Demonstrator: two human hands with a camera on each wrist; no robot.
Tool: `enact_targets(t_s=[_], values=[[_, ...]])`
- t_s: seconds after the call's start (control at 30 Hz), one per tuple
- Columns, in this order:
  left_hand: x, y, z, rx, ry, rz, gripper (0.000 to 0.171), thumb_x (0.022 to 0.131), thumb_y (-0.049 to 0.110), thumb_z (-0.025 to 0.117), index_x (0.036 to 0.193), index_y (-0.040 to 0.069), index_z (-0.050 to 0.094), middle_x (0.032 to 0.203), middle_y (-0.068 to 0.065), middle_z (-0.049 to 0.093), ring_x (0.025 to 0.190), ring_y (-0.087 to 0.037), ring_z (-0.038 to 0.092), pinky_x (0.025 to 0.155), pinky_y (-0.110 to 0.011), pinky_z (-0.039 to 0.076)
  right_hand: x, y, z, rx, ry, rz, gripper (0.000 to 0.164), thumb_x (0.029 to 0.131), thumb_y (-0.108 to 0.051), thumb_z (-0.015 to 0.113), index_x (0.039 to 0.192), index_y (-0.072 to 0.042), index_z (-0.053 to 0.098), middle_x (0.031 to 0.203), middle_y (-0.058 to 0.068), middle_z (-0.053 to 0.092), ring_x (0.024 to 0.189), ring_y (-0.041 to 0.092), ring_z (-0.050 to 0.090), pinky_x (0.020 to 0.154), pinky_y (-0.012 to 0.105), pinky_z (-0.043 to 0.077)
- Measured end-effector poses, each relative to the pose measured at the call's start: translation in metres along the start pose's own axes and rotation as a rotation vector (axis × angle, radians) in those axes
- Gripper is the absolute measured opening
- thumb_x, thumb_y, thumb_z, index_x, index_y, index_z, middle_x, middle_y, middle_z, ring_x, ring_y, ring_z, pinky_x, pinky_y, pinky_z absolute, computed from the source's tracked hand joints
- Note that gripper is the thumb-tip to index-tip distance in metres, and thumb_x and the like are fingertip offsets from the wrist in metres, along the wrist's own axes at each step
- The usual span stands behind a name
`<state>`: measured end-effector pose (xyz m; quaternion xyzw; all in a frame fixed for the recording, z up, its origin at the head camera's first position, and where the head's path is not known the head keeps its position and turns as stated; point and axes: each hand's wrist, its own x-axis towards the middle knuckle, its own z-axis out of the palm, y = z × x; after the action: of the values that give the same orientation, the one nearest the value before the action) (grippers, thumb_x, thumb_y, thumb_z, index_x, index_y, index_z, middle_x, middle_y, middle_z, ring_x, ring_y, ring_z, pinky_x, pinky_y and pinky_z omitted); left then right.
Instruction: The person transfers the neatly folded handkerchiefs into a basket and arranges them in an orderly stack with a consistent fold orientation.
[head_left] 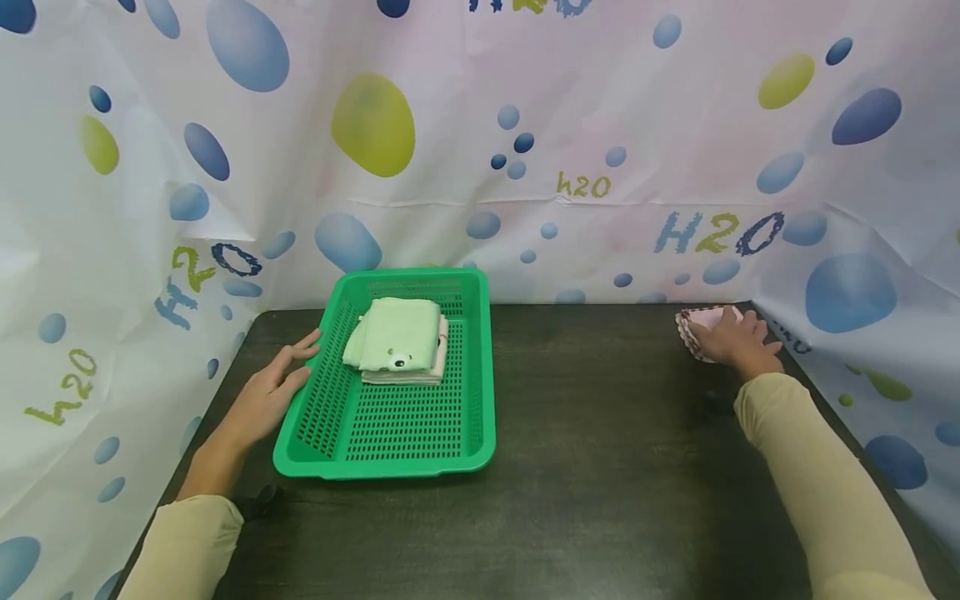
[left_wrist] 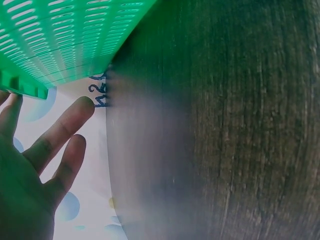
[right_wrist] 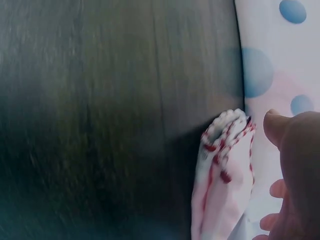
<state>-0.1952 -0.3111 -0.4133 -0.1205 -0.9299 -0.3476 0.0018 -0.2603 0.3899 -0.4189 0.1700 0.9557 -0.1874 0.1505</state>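
A green plastic basket (head_left: 416,462) with slotted walls sits left of centre on the dark table. In it lie a folded pale green cloth (head_left: 401,333) with a small animal face and, beneath that, a folded whitish cloth (head_left: 405,377). My left hand (head_left: 264,400) is at the basket's left rim, fingers extended; the left wrist view shows fingertips (left_wrist: 82,106) by the basket's underside. At the table's far right corner, my right hand (head_left: 731,340) is over a folded pink cloth (right_wrist: 227,200) with a scalloped, red-and-white edge. In the right wrist view the thumb stands apart from the cloth.
The dark wooden table (head_left: 585,450) spans the space between the hands. A white sheet (head_left: 465,133) with blue and green spots and "H2O" lettering hangs behind the table and along both sides, close to the right hand.
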Motion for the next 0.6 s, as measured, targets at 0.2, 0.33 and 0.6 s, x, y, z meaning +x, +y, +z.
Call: enact_targets(t_s=[0.2,0.33,0.6], values=[[0.001,-0.001,0.000,-0.002,-0.005,0.000,0.045,0.112,0.038,0.038,0.152,0.016,0.042,0.171,0.003,0.026,0.151,-0.050,0.030,0.107,-0.077,0.031,0.002,0.012,0.002,-0.003,-0.024,0.016,0.096,0.105,-0.057,0.026,0.154,0.018,-0.010,0.151,0.054,-0.011,0.140,0.072,-0.009,0.114,0.083,0.001],[0.000,-0.001,0.001,-0.005,-0.004,0.005,0.045,0.112,0.037,0.038,0.150,0.016,0.043,0.171,0.002,0.026,0.152,-0.050,0.029,0.108,-0.077,0.031,0.003,0.018,0.005,-0.009,-0.056,0.024,0.093,0.106,-0.053,0.026,0.151,0.022,-0.006,0.147,0.056,-0.008,0.137,0.075,-0.003,0.113,0.082,0.007],[0.000,-0.001,0.001,-0.007,-0.001,0.002,0.046,0.111,0.038,0.038,0.154,0.018,0.041,0.170,0.002,0.026,0.152,-0.049,0.029,0.108,-0.078,0.030,0.002,0.022,0.011,-0.039,-0.088,0.029,0.090,0.106,-0.051,0.027,0.148,0.024,0.001,0.142,0.058,0.002,0.131,0.074,0.010,0.109,0.081,0.019]])
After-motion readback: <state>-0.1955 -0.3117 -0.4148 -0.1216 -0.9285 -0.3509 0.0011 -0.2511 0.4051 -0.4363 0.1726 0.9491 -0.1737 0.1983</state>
